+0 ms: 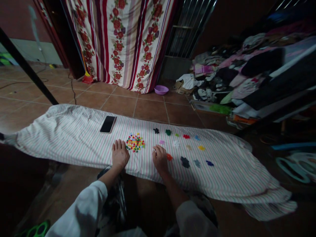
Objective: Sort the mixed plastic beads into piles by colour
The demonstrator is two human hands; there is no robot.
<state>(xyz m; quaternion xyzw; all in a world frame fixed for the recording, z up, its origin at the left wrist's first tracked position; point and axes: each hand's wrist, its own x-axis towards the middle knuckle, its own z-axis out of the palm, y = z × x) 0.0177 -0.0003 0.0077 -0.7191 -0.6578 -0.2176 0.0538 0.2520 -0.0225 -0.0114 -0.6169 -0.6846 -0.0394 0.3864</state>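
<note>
Right hand [160, 159] curls, a white speck [154, 150] at its fingertips; whether it pinches a piece, I cannot tell. At its ten o'clock lies the roundish mixed pile [135, 142], nearer the flat left hand [120, 154], at that one's two o'clock.

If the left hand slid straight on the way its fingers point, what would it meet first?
Possibly the phone, at its right edge, though the left hand could narrowly miss it; only striped cloth lies between. The mixed coloured pieces sit to the right of that line.
</note>
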